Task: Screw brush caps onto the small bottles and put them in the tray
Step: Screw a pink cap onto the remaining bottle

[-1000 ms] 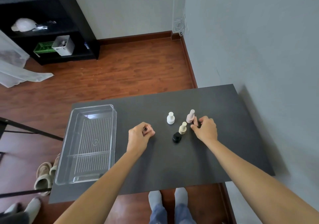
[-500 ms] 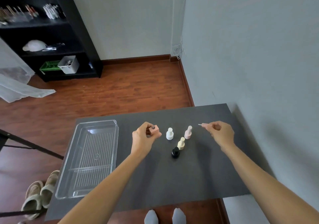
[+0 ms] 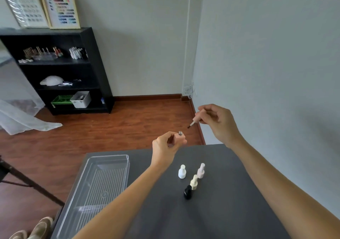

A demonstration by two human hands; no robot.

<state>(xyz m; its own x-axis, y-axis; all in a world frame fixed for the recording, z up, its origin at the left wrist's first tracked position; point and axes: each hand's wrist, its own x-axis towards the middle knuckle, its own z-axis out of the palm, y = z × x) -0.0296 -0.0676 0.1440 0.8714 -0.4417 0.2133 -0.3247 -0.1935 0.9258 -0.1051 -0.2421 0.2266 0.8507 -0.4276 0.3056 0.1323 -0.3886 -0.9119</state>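
Note:
My left hand (image 3: 165, 147) grips a small peach bottle (image 3: 179, 139) upright in the air above the table's far edge; its threaded neck is bare. My right hand (image 3: 218, 122) pinches a pink brush cap (image 3: 197, 117), brush tip pointing down-left, a short gap up and right of the bottle's neck. On the dark table (image 3: 230, 211) stand capped bottles: white (image 3: 182, 172), pale pink (image 3: 201, 171), cream (image 3: 194, 182) and black (image 3: 187, 192). A clear plastic tray (image 3: 95, 194) lies at the table's left with nothing in it.
A grey wall runs along the table's right side. Across the wooden floor stands a black shelf unit (image 3: 60, 69) with bottles and bins. A dark stand leg (image 3: 27, 183) crosses the floor on the left, and slippers (image 3: 35, 229) lie by the table's near-left corner.
Both hands rose from the table into the air. The right hand lifted the brush cap and brought it toward the bottle's neck. The camera tilted up, showing more of the room.

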